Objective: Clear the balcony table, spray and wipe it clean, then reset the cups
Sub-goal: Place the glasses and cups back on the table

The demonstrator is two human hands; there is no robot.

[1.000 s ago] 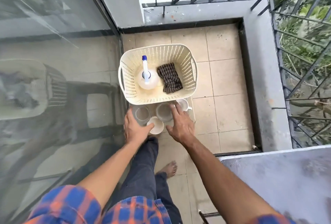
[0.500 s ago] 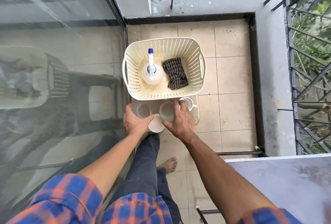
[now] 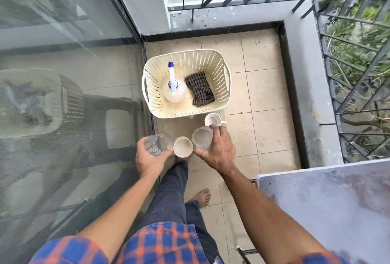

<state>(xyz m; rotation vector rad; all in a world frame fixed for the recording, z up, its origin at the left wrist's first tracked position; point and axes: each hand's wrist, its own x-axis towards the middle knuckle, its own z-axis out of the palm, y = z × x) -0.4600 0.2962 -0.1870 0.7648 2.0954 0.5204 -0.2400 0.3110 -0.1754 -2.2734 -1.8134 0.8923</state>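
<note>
Cups: left hand (image 3: 147, 156) clamps glass (image 3: 157, 144) plus cup (image 3: 183, 146); right hand (image 3: 217, 150) clamps second glass (image 3: 202, 138). Mug (image 3: 212, 119) stands at stool edge beside basket (image 3: 221, 97). Likely carrying to table (image 3: 327, 206) for reset.

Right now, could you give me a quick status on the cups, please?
Left hand holds patterned glass; right hand holds clear glass. Beige cup between them, white mug beside basket. Nothing blocking.

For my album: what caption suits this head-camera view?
Each hand lifts a clear glass, left and right, beside two white cups and a basket holding spray bottle and cloth.
</note>
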